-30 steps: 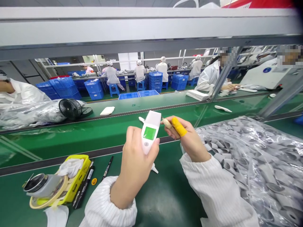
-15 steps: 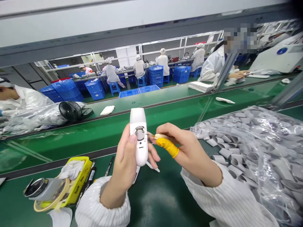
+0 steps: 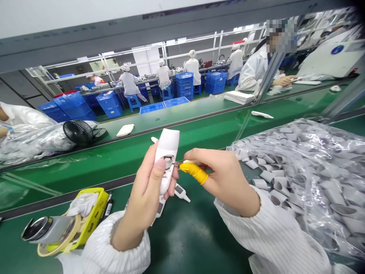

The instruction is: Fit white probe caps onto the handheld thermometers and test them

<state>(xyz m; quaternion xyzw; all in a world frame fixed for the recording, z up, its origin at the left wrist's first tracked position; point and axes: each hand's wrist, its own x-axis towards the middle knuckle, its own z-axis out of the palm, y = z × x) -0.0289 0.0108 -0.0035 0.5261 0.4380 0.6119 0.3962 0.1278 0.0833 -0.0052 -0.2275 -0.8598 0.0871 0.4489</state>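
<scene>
A white handheld device (image 3: 169, 144) stands nearly upright in my left hand (image 3: 149, 186), tilted a little, its round recess facing me. The left thumb presses beside that recess. My right hand (image 3: 225, 175), with a yellow cover on one finger, pinches a small thin tool (image 3: 186, 162) whose tip points at the device's right edge by the recess; whether it touches is unclear. Below the hands on the green table (image 3: 194, 243) lie a white thermometer-like device (image 3: 181, 192) with a small display and another white one (image 3: 160, 208), partly hidden by my left hand.
At left are a yellow basket (image 3: 92, 222) with a cloth and a metal-lidded bottle (image 3: 45, 230). A plastic bag of grey-white shells (image 3: 313, 171) fills the right. Beyond the green belt (image 3: 128, 152) are a black fan (image 3: 77, 132) and a person (image 3: 253, 74) in white.
The held device has tilted and turned in my left hand. My right hand has come slightly left, closer to it. The camera view has shifted, and more of the white device below shows.
</scene>
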